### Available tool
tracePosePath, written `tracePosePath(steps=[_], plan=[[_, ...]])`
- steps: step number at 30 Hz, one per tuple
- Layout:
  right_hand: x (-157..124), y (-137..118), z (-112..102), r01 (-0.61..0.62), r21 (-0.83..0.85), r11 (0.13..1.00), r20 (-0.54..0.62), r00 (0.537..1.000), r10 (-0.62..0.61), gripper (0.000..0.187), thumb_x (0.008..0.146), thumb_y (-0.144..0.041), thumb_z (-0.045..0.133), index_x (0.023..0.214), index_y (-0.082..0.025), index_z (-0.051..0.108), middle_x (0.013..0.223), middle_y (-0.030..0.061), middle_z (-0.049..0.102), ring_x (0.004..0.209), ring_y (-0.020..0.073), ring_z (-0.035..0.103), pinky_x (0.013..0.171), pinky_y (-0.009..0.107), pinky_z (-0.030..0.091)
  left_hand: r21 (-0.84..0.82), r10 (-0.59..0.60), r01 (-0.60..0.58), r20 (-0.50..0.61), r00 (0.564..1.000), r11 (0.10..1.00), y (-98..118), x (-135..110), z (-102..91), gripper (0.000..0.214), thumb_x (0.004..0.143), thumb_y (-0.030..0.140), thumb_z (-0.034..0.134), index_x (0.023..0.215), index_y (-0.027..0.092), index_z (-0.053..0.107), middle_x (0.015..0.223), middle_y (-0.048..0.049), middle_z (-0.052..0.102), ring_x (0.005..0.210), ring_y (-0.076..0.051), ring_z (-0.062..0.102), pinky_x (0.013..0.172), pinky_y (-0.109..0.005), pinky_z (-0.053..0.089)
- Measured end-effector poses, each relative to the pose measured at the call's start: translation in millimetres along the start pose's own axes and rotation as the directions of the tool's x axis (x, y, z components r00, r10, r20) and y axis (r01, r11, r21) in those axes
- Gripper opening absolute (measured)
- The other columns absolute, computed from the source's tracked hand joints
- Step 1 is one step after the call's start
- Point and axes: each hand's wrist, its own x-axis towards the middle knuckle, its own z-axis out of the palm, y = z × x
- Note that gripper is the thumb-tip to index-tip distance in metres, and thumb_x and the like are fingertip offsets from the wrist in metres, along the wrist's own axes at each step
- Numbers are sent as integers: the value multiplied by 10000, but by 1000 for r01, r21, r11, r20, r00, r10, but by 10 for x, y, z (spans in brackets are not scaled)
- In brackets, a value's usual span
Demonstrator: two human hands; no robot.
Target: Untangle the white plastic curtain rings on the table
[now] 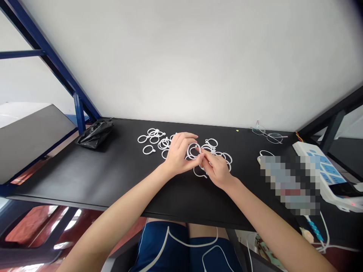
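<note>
Several white plastic curtain rings with small eyelets lie in loose, tangled clusters on the black tabletop [99, 177]. One cluster [154, 139] sits left of my hands, and another [218, 153] lies under and beyond my right hand. My left hand [178, 155] and my right hand [217, 170] meet at the middle, their fingertips pinching one white ring [193, 152] from either side. Other rings pass beneath my right hand, and my fingers hide parts of them.
A crumpled black plastic bag [95, 134] lies at the table's far left. Wire-rimmed glasses [268, 134] rest near the back edge. On the right are a pixelated object [289, 185] and a white-and-blue power strip [320, 168]. A blue metal frame [48, 64] rises at left.
</note>
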Motion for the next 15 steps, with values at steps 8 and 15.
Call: tracePosePath(steps=[8, 15], plan=[[10, 11, -32, -26, -22, 999, -112, 993, 24, 358, 985, -231, 403, 1301, -208, 567, 694, 23, 667, 521, 133, 596, 542, 271, 517, -108, -167, 201, 264, 950, 974, -39, -51, -26, 314, 865, 425, 583, 1039, 184, 481, 739, -2, 622, 664, -135, 610, 620, -245, 489], [67, 13, -82, -104, 112, 988, -246, 961, 129, 154, 868, -243, 631, 994, -238, 719, 911, 68, 696, 622, 150, 632, 555, 307, 555, -27, -241, 273, 395, 887, 962, -113, -104, -40, 474, 873, 613, 491, 1079, 188, 443, 701, 22, 621, 548, -103, 596, 505, -184, 428]])
